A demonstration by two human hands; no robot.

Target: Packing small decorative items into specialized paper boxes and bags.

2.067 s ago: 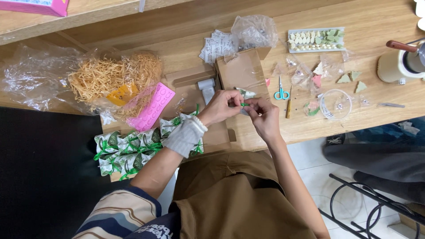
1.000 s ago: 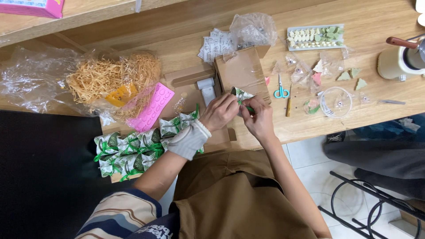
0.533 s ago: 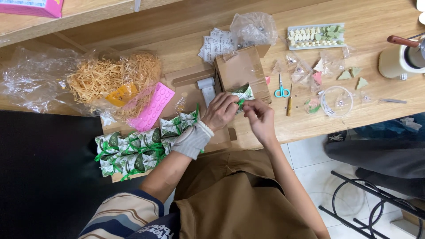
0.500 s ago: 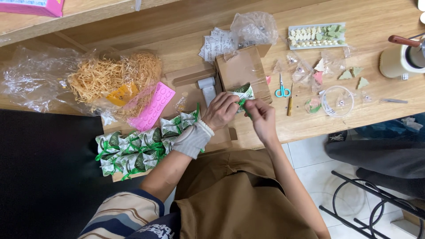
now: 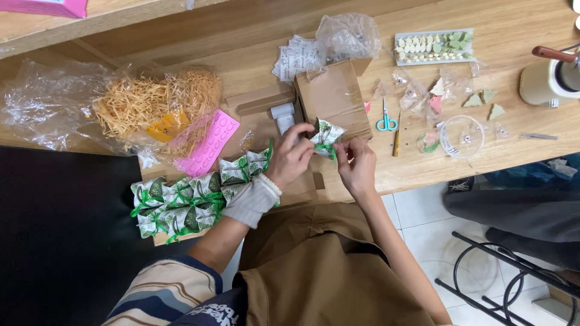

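Wooden table (image 5: 513,151) above tiled floor (image 5: 423,211), left hand (image 5: 291,158) and right hand (image 5: 357,169) fingers pinching green-white packet (image 5: 326,133).

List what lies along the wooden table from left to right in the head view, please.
Clear plastic bag → straw heap → pink mould → brown cardboard box → blue scissors → round clear lid → cream cup.

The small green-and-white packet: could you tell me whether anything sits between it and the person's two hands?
Nothing visible does. The left hand and the right hand both already hold the packet directly, above the cardboard box.
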